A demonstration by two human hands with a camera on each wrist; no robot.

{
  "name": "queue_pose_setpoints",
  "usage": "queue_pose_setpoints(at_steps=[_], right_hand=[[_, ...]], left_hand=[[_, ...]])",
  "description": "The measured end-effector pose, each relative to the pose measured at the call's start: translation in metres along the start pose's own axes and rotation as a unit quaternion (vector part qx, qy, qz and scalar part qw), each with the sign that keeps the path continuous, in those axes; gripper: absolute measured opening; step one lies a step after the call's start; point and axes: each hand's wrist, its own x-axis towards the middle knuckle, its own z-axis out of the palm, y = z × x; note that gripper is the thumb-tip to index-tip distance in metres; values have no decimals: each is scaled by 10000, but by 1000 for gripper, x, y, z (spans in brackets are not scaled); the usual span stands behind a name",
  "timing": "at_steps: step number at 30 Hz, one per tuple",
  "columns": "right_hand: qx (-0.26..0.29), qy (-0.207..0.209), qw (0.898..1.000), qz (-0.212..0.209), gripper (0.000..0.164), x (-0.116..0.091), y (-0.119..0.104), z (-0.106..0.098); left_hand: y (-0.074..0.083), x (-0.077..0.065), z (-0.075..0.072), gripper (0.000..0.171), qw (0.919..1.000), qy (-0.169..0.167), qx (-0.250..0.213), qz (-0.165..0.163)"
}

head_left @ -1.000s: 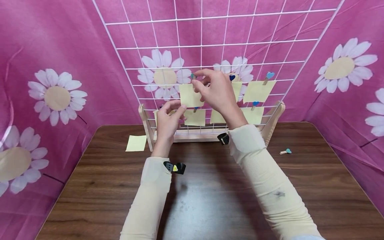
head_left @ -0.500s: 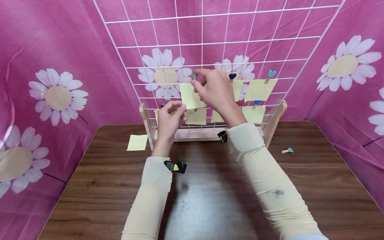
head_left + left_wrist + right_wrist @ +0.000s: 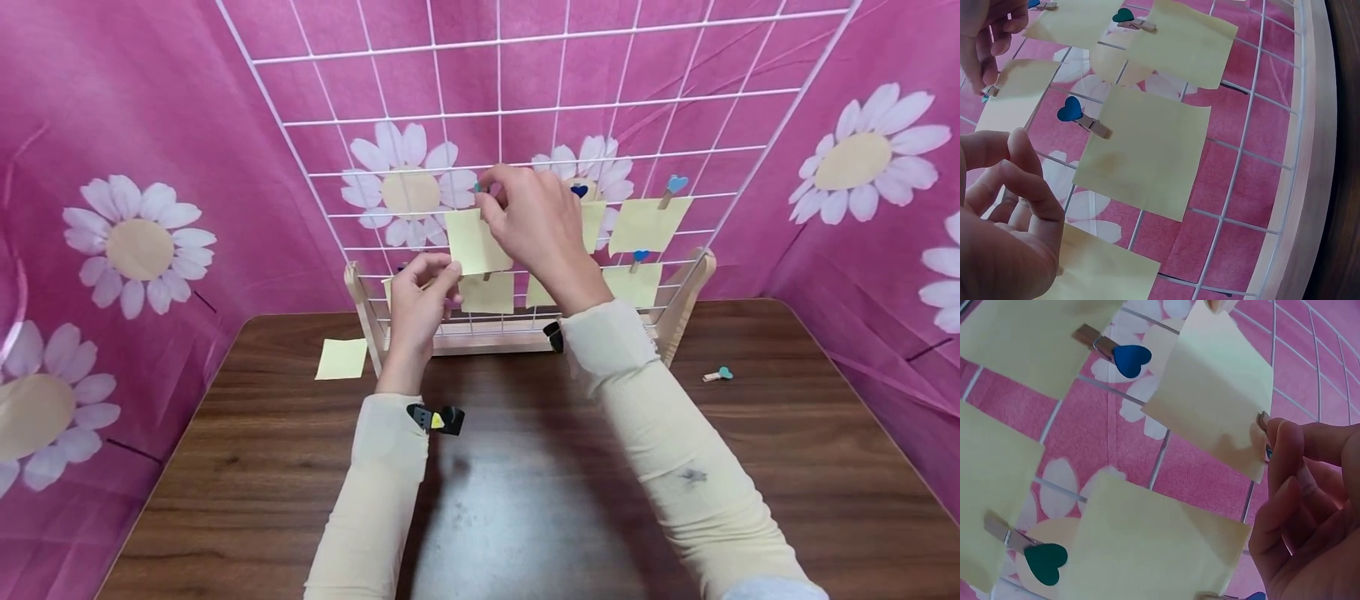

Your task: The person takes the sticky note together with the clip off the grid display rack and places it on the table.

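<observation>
Apparently in the middle of clipping a pale yellow sticky note (image 3: 477, 237) to a white wire grid (image 3: 499, 112), in the upper row, just left of a clipped note (image 3: 593, 227) under a dark blue heart. Pinching its lower left corner with the left hand (image 3: 422, 292), between thumb and bent fingers. Gripping a small wooden clothespin (image 3: 1264, 420) at its top edge with the right hand (image 3: 536, 218), fingertips curled over the mostly hidden teal heart end. Showing wood over paper in the right wrist view; cannot tell about a full bite on the wire. Calling next, by judgement, for seating the pin over paper and wire together, steadying the corner to hang the sheet level, then releasing pin first, corner after. Lying apart on the worktop (image 3: 225, 500), probably as the next pair: a loose note (image 3: 341, 359) just beside the left leg of the wooden stand (image 3: 681, 308), and a loose heart clothespin (image 3: 717, 375) well off to the right. Finding no legible writing or brand: blank-looking notes, plain coloured hearts, daisies without lettering on the pink cloth (image 3: 247, 192), only a yellow mark (image 3: 437, 422) on the left wrist's black strap (image 3: 452, 421), too small to read.
</observation>
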Motion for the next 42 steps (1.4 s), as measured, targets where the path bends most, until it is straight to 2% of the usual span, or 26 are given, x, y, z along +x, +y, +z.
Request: queue_pose_setpoints(at_steps=[10,28,42], right_hand=[[-232,-101,9997,-17,32,0,1,6],[195,164,9996,-72,20,-3,1,8],[757,1001,9919,-178,16,-10,3,23]], left_hand=[[-3,1,0,15,10000,-80,24,27],[-1,1,-3,12,9998,-103,76,119],[-3,-3,-4,11,9997,-13,114,234]])
